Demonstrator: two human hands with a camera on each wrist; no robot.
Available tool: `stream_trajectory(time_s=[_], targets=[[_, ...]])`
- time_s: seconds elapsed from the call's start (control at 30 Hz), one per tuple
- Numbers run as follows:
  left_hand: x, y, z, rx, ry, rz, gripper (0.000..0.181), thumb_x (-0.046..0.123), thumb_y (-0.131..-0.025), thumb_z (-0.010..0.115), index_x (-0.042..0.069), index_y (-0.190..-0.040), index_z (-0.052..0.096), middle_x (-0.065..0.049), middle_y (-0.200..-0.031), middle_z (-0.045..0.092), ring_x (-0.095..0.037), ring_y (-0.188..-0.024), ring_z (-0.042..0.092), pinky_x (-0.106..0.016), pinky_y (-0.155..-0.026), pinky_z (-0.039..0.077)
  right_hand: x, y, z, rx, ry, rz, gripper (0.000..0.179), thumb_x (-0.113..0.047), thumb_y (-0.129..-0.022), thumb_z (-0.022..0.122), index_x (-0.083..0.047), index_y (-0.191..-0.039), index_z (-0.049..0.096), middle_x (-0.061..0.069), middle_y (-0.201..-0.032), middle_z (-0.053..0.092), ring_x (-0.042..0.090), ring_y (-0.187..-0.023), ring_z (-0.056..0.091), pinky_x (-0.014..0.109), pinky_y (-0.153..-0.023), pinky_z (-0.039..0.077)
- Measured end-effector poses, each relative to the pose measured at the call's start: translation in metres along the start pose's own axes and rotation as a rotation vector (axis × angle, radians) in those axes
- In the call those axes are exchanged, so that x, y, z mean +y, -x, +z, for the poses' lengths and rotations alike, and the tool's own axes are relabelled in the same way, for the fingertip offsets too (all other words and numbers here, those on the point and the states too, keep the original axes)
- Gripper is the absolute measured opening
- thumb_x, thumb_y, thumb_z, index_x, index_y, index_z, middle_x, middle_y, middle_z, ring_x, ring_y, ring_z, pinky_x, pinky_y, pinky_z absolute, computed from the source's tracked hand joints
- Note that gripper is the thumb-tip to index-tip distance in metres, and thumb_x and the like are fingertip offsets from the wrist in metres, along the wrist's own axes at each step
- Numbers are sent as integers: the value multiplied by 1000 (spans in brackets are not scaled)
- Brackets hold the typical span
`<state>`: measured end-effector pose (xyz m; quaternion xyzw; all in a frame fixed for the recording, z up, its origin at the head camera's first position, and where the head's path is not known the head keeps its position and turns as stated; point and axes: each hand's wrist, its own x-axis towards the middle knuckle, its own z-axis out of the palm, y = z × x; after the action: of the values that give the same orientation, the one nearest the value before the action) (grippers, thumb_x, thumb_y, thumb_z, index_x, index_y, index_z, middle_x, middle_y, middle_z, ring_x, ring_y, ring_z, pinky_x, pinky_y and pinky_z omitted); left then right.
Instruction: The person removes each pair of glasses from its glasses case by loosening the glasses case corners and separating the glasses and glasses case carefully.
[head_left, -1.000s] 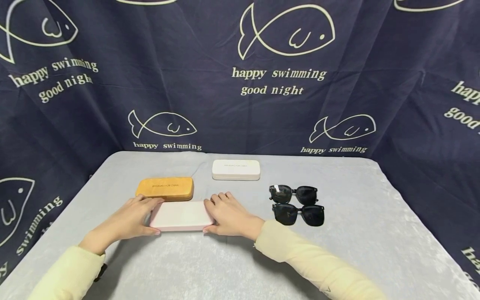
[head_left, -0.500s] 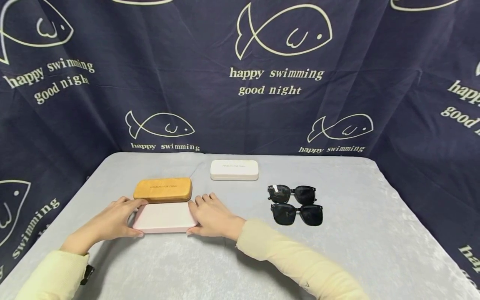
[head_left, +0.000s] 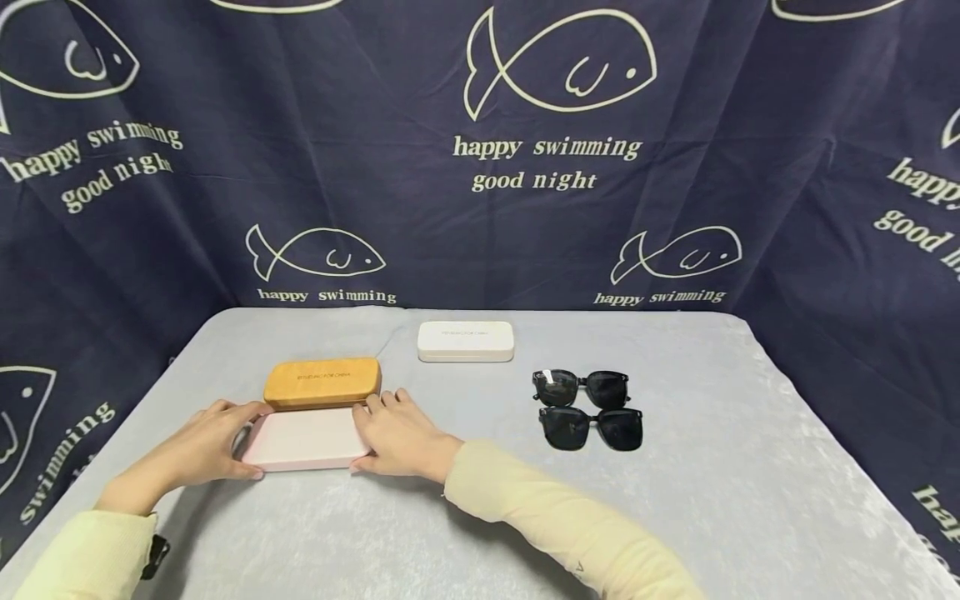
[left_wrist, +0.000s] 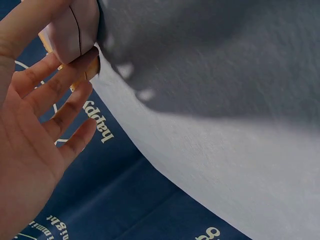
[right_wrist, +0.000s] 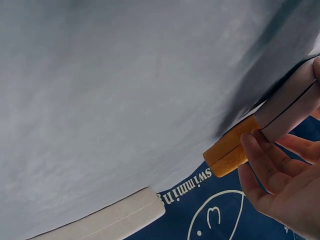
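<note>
The thumb and fingers of the left hand (head_left: 197, 446) grip one end of a pale pink case (head_left: 307, 440); on my distant feed I see the right hand (head_left: 405, 439) gripping the other end. The case is low at the grey cloth-covered table (head_left: 375, 533), just in front of an orange case (head_left: 322, 382); I cannot tell whether they touch. A white case (head_left: 465, 342) lies farther back. To the right are two pairs of black sunglasses (head_left: 564, 429), close together. Navy fish-print fabric (head_left: 525, 242) hangs behind.
</note>
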<state>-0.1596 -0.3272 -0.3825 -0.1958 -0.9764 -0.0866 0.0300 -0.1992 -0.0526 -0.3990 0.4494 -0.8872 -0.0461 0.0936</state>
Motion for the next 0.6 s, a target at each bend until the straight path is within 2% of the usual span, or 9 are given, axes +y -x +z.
stream_trajectory(time_s=[0.23, 0.6], targets=[[-1, 2, 0, -4, -7, -13, 77, 36, -50, 86, 5, -113, 55, -13, -103, 65, -34, -94, 55, -52, -74, 43, -3, -5, 1, -29, -15, 7, 72, -67, -77, 52, -12, -124, 49, -2, -102, 55, 14, -92, 50, 26, -74, 34], [0, 3, 1, -31, -12, -35, 79, 36, -51, 85, 4, -116, 54, -15, -106, 64, -35, -92, 54, -52, -71, 43, -3, -4, -1, -38, -29, 17, 74, -67, -77, 52, -12, -127, 47, -3, -104, 54, 14, -93, 50, 26, -72, 33]])
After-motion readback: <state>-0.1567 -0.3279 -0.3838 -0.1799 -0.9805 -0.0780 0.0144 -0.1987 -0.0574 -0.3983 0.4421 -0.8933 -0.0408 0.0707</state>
